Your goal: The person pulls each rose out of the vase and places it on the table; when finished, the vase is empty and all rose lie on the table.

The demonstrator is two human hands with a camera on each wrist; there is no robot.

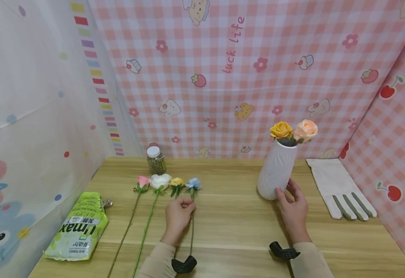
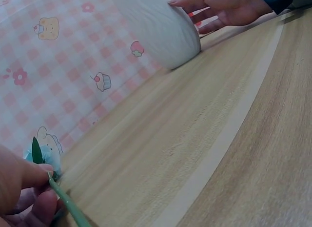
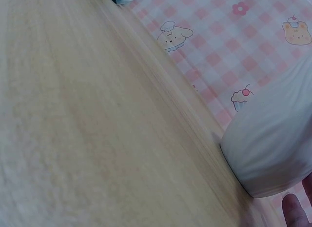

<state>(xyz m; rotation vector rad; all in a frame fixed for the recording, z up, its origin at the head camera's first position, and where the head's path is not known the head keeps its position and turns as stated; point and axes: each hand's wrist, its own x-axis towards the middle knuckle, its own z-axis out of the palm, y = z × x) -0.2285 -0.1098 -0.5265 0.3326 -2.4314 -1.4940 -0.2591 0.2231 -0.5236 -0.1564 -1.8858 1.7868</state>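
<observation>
My left hand (image 1: 179, 217) pinches the stem of a blue rose (image 1: 193, 183) between thumb and fingers, low over the table. In the left wrist view the green stem (image 2: 70, 206) runs out from under the fingertips. On the right, my right hand (image 1: 294, 212) holds the lower side of a white ribbed vase (image 1: 278, 170), thumb in front and fingers around its right side. A yellow-orange rose (image 1: 281, 130) and a peach rose (image 1: 306, 131) stand in the vase. Left of the blue rose lie a yellow rose (image 1: 177, 182), a white rose (image 1: 160, 181) and a pink rose (image 1: 142, 182).
Behind the flowers stands a small jar (image 1: 157, 164) with a white lid. A green bag (image 1: 79, 227) with a metal clip lies at the left. White gloves (image 1: 339, 189) with grey-green fingers lie right of the vase. Patterned cloth (image 1: 216, 96) hangs behind the wooden table (image 1: 237, 231).
</observation>
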